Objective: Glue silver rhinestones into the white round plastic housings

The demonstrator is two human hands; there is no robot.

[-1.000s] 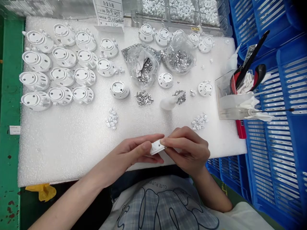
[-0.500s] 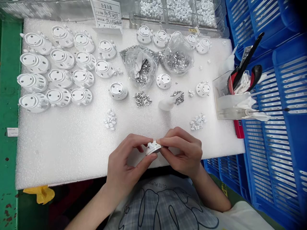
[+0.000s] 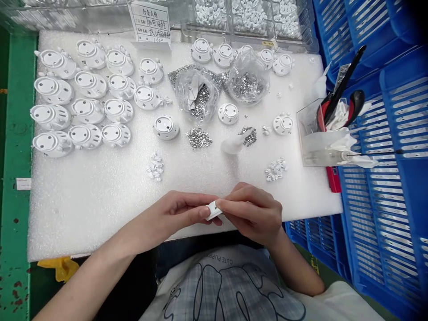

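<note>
A small white plastic part [image 3: 214,210] is held between both hands near the front edge of the white foam board [image 3: 100,196]. My left hand [image 3: 180,211] grips its left side, with the thumb on the near face and the fingers behind. My right hand [image 3: 252,211] pinches its right end between thumb and fingers. Fingers cover much of the part. Beyond the hands lie small white pieces at left [image 3: 155,167] and at right [image 3: 276,169], a pile of silvery bits [image 3: 199,138] and a translucent bottle [image 3: 232,145].
Rows of white housings [image 3: 53,90] cover the board's left. Bags of metal bits [image 3: 197,93] lie mid-board. A clear box [image 3: 309,133] holds red-black handled tools [image 3: 355,107]. Blue crates [image 3: 381,187] stand right; a compartment tray [image 3: 250,20] lies at the back.
The white part has been turned, showing a narrower side. My left hand has rotated flatter, its forearm swinging left, with the fingers now behind the part. The view has shifted slightly.
</note>
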